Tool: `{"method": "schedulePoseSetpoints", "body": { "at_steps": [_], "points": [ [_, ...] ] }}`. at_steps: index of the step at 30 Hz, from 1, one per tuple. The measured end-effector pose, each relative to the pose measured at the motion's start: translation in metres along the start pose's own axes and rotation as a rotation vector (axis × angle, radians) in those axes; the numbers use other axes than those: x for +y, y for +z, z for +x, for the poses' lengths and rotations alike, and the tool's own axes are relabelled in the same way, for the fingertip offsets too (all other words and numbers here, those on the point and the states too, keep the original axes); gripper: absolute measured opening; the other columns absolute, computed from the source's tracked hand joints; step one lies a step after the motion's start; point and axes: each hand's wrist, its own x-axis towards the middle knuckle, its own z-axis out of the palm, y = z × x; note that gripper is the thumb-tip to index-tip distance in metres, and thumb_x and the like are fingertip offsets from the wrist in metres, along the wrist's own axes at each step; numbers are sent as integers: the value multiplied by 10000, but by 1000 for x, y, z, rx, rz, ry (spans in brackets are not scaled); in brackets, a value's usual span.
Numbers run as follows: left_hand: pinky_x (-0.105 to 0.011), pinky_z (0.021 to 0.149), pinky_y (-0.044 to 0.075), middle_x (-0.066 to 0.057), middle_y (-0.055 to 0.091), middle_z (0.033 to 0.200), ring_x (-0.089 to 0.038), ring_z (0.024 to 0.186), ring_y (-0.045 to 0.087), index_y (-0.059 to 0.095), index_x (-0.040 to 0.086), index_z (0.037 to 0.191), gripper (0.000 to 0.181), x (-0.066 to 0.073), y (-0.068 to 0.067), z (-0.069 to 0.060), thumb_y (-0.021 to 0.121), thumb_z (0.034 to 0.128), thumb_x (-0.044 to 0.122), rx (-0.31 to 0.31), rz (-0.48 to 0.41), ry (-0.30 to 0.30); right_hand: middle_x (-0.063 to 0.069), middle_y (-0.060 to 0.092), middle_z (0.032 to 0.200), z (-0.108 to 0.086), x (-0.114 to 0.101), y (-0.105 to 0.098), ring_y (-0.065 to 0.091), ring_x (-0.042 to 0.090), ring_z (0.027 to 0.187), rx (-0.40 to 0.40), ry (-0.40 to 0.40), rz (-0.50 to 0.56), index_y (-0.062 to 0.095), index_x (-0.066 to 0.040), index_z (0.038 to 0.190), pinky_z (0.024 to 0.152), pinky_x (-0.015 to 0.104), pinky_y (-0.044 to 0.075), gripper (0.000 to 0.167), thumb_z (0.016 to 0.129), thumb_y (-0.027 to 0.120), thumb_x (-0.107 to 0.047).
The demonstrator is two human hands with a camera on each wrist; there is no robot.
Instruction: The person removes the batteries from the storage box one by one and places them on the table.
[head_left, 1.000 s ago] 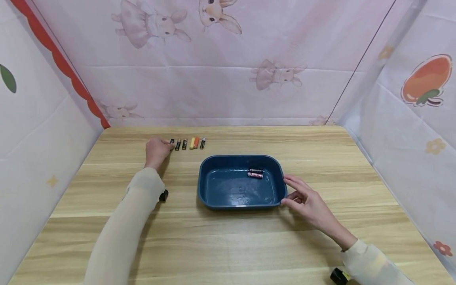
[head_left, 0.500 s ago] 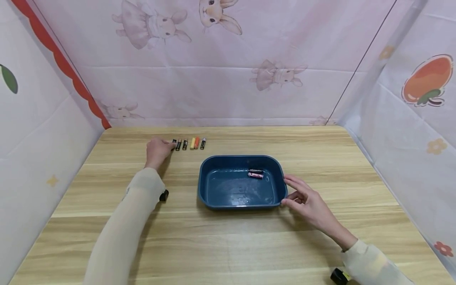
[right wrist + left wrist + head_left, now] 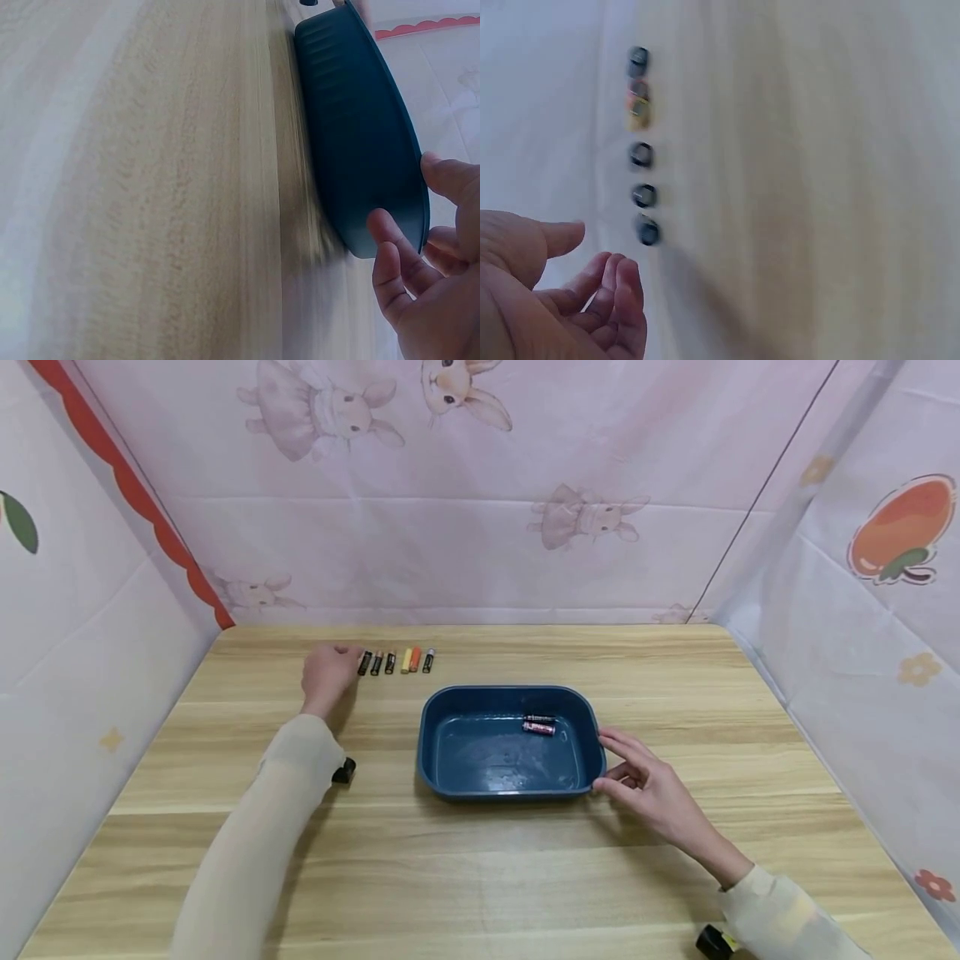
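Observation:
Along the far left of the table lies a row of several batteries: black ones at the left, then a yellow battery (image 3: 406, 660), an orange battery (image 3: 415, 659) and a black one with a silver end (image 3: 428, 660). My left hand (image 3: 328, 678) is just left of the leftmost black battery (image 3: 364, 662). In the left wrist view its thumb and fingers are apart, holding nothing. My right hand (image 3: 652, 789) rests its fingertips against the right end of a dark blue plastic bin (image 3: 431, 752). Inside the bin, a pink battery (image 3: 538, 728) and a black battery (image 3: 538, 718) lie side by side.
The wooden table (image 3: 480, 877) is enclosed by printed cloth walls at the back (image 3: 450, 560) and both sides. A black wrist device (image 3: 344, 771) sits at the left sleeve, another (image 3: 714, 942) at the right sleeve.
The leftmost black battery has shifted slightly right. My left hand, which pinched it before, has let go and drawn back a little to the left. My right hand and the bin stay put.

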Motion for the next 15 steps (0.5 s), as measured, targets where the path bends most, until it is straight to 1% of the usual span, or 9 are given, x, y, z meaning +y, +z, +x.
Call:
{"method": "schedulePoseSetpoints", "body": {
  "at_steps": [1,2,3,4,5,8,9,11,15],
  "points": [
    [-525,1012,438,-148,678,1254,-326,1090,611,694,50,1279,456,4,-2,-3,533,1068,420,6,-26,3,235,425,1551,0,0,0,717,143,908,2,-6,4,510,89,1457,741,231,566,586,929,751,3],
    [-546,1056,404,-145,653,1330,-339,1173,589,672,63,1331,470,8,-5,-5,527,1066,423,15,-45,15,238,425,1550,0,0,0,717,141,906,4,-12,6,511,90,1455,736,228,564,585,928,750,8],
    [-542,1062,402,-144,641,1351,-340,1204,579,660,71,1354,473,12,-7,-8,525,1065,420,20,-65,25,240,426,1548,0,0,0,717,137,903,4,-15,6,513,92,1453,732,225,562,582,927,749,11],
    [-526,1044,417,-140,641,1351,-331,1201,581,657,77,1362,471,17,-8,-10,527,1062,416,31,-80,42,240,427,1548,0,0,0,717,134,903,4,-17,6,514,93,1451,726,222,559,580,927,749,12],
    [-505,1014,440,-144,648,1343,-320,1188,594,659,73,1364,473,22,-10,-12,528,1060,411,42,-76,74,238,429,1547,0,0,0,716,131,903,4,-17,6,515,92,1451,721,220,556,579,928,748,13],
    [-424,904,486,-138,665,1285,-287,1117,614,667,72,1355,462,39,-12,-22,545,1057,404,47,-123,129,227,436,1546,0,0,0,715,130,907,4,-15,5,519,87,1451,708,220,549,574,930,748,8],
    [-404,867,498,-140,667,1261,-282,1093,618,666,69,1353,455,45,-11,-26,556,1058,397,37,-149,142,225,437,1546,0,-1,-1,715,131,910,4,-13,5,520,85,1451,708,221,548,573,931,747,7],
    [-383,833,515,-148,667,1237,-294,1073,632,660,53,1351,450,57,-10,-37,573,1059,383,8,-200,167,219,440,1546,0,-1,-1,714,133,913,4,-9,6,521,81,1452,709,222,548,573,931,747,6],
    [-400,838,530,-136,651,1230,-293,1058,641,655,42,1342,441,79,-1,-62,591,1059,374,-78,-266,210,218,441,1545,0,-2,-1,713,131,914,3,-2,7,522,81,1452,711,222,547,576,929,751,6]
  ]
}}
